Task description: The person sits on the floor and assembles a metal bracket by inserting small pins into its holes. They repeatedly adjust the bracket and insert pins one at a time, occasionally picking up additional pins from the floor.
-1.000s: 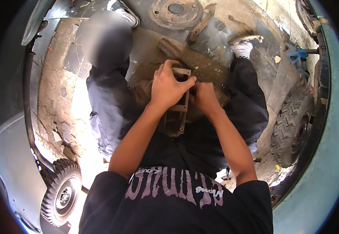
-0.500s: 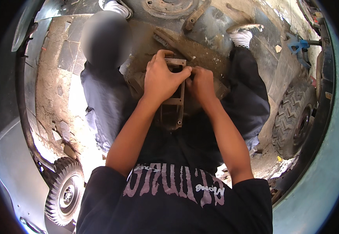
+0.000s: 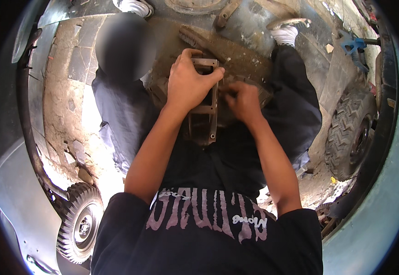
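A greyish metal frame with rectangular openings and a small hole at its near corner stands between my legs. My left hand grips its far left part, with the thumb lying over the right rail and the fingers wrapped round the far end. Just right of the frame is my right hand, its fingers curled close to the frame's side. Whether those fingers hold anything small is hidden from me. Beyond the frame a wire brush with a wooden handle lies on a dirty brown board.
A round metal part and a rusty bar lie at the far edge. Chunky tyres stand at right and lower left. A blue metal tool or stand is at far right. Pale blue body panels curve along both sides.
My right hand has moved down and to the right, away from my left thumb and the frame's top. My left hand keeps its grip on the frame.
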`<state>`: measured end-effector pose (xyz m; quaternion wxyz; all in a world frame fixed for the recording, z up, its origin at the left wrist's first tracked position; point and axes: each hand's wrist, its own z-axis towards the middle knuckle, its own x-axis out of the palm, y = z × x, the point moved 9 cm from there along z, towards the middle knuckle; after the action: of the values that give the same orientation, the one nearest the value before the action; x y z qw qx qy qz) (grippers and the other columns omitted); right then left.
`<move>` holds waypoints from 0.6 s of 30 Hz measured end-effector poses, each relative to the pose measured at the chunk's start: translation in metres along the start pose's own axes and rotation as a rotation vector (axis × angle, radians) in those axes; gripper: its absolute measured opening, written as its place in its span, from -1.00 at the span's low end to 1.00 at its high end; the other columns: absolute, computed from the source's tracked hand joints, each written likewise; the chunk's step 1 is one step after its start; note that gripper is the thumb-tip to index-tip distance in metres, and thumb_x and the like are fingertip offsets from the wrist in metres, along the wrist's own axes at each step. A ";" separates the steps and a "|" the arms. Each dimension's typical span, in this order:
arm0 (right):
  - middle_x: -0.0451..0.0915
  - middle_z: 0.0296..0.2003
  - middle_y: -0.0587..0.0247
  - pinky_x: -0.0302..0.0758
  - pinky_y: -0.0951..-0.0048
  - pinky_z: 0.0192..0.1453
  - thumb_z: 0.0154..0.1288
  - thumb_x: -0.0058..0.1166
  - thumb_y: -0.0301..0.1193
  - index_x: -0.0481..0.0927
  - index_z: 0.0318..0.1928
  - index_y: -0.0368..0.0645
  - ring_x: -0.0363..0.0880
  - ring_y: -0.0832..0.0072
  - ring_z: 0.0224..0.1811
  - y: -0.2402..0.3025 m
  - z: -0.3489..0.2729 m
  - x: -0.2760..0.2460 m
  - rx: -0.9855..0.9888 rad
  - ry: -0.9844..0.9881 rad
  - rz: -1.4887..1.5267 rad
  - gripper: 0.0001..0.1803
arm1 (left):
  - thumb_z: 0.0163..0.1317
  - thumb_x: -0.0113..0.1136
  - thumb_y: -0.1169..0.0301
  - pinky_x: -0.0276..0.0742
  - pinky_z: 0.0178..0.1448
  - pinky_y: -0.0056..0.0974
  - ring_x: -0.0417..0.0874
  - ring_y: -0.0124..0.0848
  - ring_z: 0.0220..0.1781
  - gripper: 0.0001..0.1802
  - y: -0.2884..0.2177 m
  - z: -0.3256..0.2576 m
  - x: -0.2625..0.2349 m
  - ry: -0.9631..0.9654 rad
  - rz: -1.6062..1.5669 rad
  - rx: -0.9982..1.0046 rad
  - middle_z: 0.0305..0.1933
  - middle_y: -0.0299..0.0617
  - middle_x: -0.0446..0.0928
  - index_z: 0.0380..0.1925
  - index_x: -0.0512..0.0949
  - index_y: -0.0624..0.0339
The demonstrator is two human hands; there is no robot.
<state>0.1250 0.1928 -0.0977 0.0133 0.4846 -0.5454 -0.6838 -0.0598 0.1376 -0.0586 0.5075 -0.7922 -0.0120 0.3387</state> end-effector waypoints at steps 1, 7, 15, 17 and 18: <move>0.81 -0.24 -0.12 0.71 0.05 -0.01 0.15 0.41 -0.54 0.90 -0.16 -0.17 0.82 -0.07 -0.16 0.000 -0.004 -0.001 0.035 0.010 -0.015 -0.79 | 0.05 0.65 -0.03 0.58 0.45 0.10 0.67 0.14 0.35 -0.15 0.000 -0.001 0.002 -0.004 0.000 0.015 0.19 0.20 0.71 0.20 0.60 0.35; 0.79 -0.27 -0.11 0.70 0.05 -0.05 0.17 0.43 -0.55 0.90 -0.18 -0.16 0.80 -0.07 -0.19 0.006 -0.005 0.000 0.025 -0.061 -0.028 -0.82 | 0.06 0.65 -0.02 0.59 0.43 0.10 0.69 0.14 0.33 -0.17 -0.003 0.000 -0.003 -0.015 0.001 0.008 0.16 0.21 0.71 0.17 0.61 0.36; 0.79 -0.29 -0.14 0.69 0.04 -0.08 0.21 0.43 -0.52 0.90 -0.16 -0.17 0.80 -0.08 -0.22 0.005 0.006 -0.004 0.057 -0.101 -0.020 -0.83 | 0.07 0.65 -0.01 0.59 0.42 0.10 0.70 0.16 0.31 -0.18 -0.004 -0.001 -0.002 -0.018 0.003 0.013 0.14 0.20 0.72 0.17 0.61 0.36; 0.78 -0.30 -0.16 0.69 0.03 -0.09 0.21 0.43 -0.52 0.89 -0.16 -0.18 0.80 -0.09 -0.23 0.007 0.007 -0.004 0.029 -0.103 -0.028 -0.83 | 0.07 0.64 -0.01 0.59 0.43 0.10 0.69 0.16 0.31 -0.19 -0.004 0.001 -0.004 -0.013 0.016 -0.003 0.14 0.20 0.72 0.18 0.62 0.36; 0.78 -0.30 -0.16 0.69 0.03 -0.09 0.21 0.44 -0.51 0.89 -0.16 -0.18 0.80 -0.09 -0.24 0.008 0.008 -0.004 0.012 -0.105 -0.031 -0.83 | 0.07 0.64 -0.01 0.58 0.43 0.11 0.69 0.16 0.32 -0.19 -0.004 -0.001 -0.004 -0.016 0.016 0.008 0.15 0.20 0.71 0.18 0.61 0.35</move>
<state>0.1175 0.1972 -0.0896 -0.0291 0.4566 -0.5419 -0.7050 -0.0613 0.1374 -0.0535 0.5079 -0.7874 -0.0084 0.3491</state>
